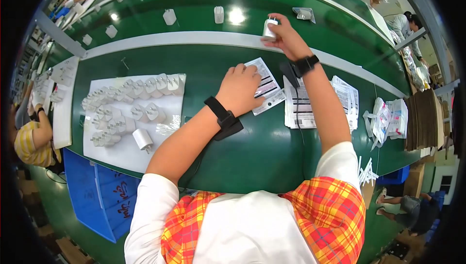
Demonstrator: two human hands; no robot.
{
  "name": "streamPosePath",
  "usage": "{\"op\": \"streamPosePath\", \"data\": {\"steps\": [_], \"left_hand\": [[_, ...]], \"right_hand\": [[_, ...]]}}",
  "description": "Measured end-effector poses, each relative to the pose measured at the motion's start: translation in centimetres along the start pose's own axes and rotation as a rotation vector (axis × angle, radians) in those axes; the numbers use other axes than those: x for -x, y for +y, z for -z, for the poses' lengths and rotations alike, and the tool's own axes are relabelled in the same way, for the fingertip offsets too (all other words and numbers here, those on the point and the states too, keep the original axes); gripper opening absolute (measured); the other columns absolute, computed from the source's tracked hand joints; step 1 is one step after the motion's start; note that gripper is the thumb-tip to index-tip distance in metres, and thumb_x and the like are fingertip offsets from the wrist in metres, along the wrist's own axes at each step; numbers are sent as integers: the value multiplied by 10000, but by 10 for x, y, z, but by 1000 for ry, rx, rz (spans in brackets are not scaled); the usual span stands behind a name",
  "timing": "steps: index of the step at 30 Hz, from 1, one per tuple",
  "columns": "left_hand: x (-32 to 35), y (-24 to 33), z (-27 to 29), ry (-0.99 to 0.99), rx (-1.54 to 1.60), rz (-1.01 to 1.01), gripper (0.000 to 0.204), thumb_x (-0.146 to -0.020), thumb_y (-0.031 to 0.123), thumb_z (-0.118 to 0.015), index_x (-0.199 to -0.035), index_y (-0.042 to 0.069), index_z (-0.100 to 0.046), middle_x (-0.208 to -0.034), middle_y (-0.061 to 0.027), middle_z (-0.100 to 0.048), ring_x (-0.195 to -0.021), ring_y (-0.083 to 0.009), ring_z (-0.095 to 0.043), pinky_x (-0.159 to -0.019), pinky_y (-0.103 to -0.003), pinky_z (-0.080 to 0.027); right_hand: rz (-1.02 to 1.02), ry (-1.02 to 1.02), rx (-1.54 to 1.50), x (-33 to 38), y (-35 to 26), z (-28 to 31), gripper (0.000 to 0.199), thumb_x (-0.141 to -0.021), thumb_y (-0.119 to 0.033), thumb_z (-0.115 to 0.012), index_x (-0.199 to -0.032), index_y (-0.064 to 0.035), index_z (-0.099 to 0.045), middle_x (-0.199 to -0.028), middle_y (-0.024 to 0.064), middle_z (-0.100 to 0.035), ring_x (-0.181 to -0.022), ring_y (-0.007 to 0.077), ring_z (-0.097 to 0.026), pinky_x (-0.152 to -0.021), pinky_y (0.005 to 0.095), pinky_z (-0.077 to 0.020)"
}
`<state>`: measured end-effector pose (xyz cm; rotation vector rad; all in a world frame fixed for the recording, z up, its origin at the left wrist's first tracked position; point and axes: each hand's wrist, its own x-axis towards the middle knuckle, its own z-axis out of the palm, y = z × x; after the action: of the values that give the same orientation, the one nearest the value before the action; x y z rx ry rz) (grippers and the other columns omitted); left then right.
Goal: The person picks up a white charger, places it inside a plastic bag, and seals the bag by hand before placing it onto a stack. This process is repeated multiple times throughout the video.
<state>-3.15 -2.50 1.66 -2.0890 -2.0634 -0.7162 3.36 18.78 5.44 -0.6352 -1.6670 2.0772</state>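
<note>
Head view. My right fingers (283, 20) pinch a white charger (267, 32), its prongs pointing away from me; it appears over or near the white rail (194, 37), though its height above that rail cannot be judged. Should the pinch slacken, the smooth casing could probably slip and strike the rail or the bench (242, 167). Beyond these fingers, loose chargers lie on a green strip (194, 9); a careless reach could nudge one.

My left fingers, loosely spread with the thumb apart, rest on a printed sheet (263, 68), nearer to me than the held charger. Uneven pressure could skew or crease the sheet. To the right of these fingers is a stack of sheets (292, 118), crossed by the cable (299, 111) of my right wrist strap (306, 65); a pull might drag the upper sheets. Left of them, upright chargers crowd a white board (116, 148); one lying charger (142, 139) sits close beside my forearm, where a sideways sweep might roll it.
</note>
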Motion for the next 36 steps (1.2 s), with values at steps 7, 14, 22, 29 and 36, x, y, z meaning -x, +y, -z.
{"op": "streamPosePath", "data": {"steps": [7, 14, 22, 29, 36], "left_hand": [[-9, 0, -10, -86, 98, 83, 212, -744, 75, -619, -953, 54, -651, -927, -100, -595, -939, -287, -580, -838, -397, -501], [1, -19, -22, 38, 159, 42, 287, -804, 89, -594, -1083, 56, -653, -1138, -111, -625, -1075, -312, -571, -922, -406, -475], [2, -16, -13, -123, 215, 194, 477, -890, 184, -553, -1330, 12, -494, -1409, -191, -474, -1309, -345, -434, -1068, -496, -345], [12, -5, -11, -27, -124, 104, 543, -871, 146, -576, -1369, -9, -425, -1424, -212, -437, -1332, -376, -403, -1073, -486, -356], [-4, -17, 21, -83, 161, 324, 560, -810, 73, -621, -1348, 41, -470, -1334, -177, -517, -1248, -369, -485, -1026, -424, -415]], "right_hand": [[66, -20, 173, 96, 15, -19, 523, -847, -160, -668, -1311, -69, -445, -1110, 100, -552, -966, 192, -596, -781, 312, -518], [393, -8, 1081, 120, 28, -28, 669, -728, -145, -748, -1315, -25, -451, -1176, 166, -517, -981, 294, -578, -846, 358, -493], [447, 116, 1187, 127, 51, -49, 552, -671, -162, -793, -1113, -13, -497, -1056, 213, -568, -955, 373, -575, -812, 384, -488], [228, 55, 981, 110, 54, -42, 348, -741, -108, -721, -964, -18, -469, -843, 188, -566, -827, 356, -579, -770, 393, -480], [365, -43, 1027, 121, 51, -54, 192, -821, -21, -594, -952, -14, -454, -840, 197, -545, -807, 347, -573, -745, 390, -471]]}}
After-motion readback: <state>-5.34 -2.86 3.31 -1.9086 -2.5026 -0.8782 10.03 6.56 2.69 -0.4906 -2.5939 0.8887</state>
